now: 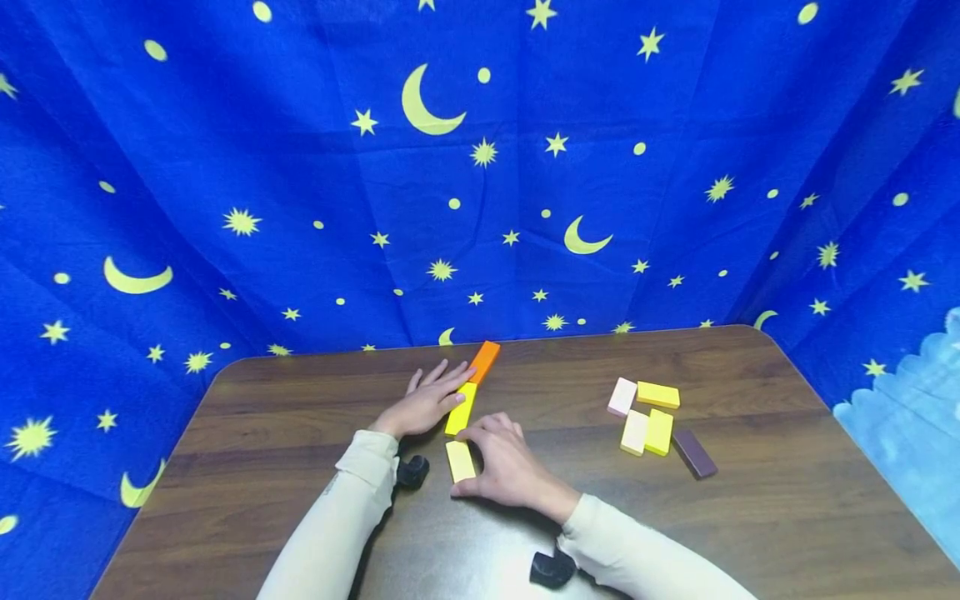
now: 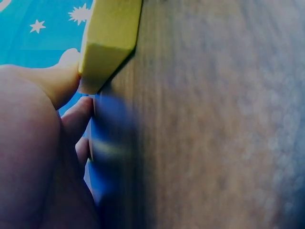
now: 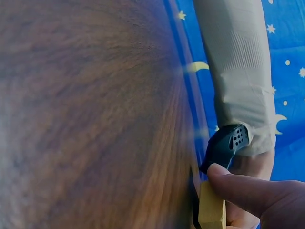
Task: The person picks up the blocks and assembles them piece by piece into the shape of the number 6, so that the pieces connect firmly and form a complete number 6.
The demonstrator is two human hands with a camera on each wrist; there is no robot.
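Observation:
Three blocks lie in a slanting line on the table: an orange block [image 1: 486,360] farthest away, a bright yellow block [image 1: 461,408] in the middle and a pale yellow block [image 1: 461,462] nearest. My left hand [image 1: 422,408] lies at the left of the line with fingers stretched out, fingertips at the orange block and thumb at the bright yellow one. The left wrist view shows that thumb against the side of the yellow block [image 2: 112,26]. From the right, my right hand [image 1: 510,467] pinches the pale yellow block between thumb and index finger, a small gap before the bright yellow one.
On the right of the wooden table [image 1: 780,500] lies a loose group: a pale pink block [image 1: 622,397], a yellow-orange block [image 1: 658,395], a cream block [image 1: 634,432], a yellow block [image 1: 659,432] and a dark purple block [image 1: 695,454]. A blue curtain [image 1: 517,183] hangs behind the table.

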